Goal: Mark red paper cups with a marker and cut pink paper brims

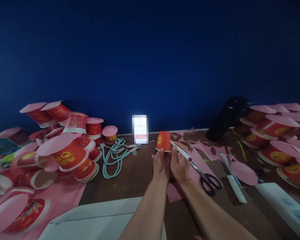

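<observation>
My left hand (161, 164) grips a small red paper cup (163, 141), held upside down over the brown table (130, 183). My right hand (180, 164) is closed on a white pen (181, 150), whose tip touches the cup's right edge. Both hands sit close together at the middle of the table. Black-handled scissors (207, 179) lie just right of my right hand on pink paper scraps (202, 150).
Piles of red cups capped with pink paper discs sit at the left (65, 150) and right (277, 133). A light blue cord (114, 154) lies coiled left of centre. A black object (227, 116), a loose pink disc (244, 172), white tubes (236, 188) and a power strip (285, 208) are on the right.
</observation>
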The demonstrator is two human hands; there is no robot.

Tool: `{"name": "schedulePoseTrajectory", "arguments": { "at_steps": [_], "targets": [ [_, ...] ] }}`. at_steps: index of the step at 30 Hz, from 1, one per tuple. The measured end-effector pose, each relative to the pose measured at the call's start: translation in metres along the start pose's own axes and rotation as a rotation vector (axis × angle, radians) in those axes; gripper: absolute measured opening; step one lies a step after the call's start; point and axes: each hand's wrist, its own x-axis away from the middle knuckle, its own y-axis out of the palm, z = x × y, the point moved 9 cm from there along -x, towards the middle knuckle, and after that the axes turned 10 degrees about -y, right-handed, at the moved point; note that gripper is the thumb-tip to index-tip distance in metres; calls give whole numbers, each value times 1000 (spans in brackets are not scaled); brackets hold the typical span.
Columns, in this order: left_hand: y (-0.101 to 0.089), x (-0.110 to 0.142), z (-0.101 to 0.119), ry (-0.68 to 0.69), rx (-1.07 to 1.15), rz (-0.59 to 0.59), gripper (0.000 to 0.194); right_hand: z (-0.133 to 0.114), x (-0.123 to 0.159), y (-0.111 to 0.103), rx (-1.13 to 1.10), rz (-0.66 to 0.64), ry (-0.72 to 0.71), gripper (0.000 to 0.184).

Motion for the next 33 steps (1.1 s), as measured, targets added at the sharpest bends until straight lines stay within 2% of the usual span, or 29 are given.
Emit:
{"name": "schedulePoseTrajectory", "arguments": {
  "at_steps": [6,14,19,27,33],
  "targets": [
    [3,4,2,26,-33,-1,17,-1,0,3,7,-19,-13,24],
    [11,8,2,22,-45,-46,24,-8,-1,6,-2,-44,-63,24],
    [9,8,0,-13,-68,-18,23,-11,-3,3,-1,-19,-70,24],
    [6,7,4,45,-134,2,15,-17,-3,6,-9,-48,-99,25],
    [6,7,4,30,-87,18,14,-13,-3,2,21,-5,-75,26]
  ]
}}
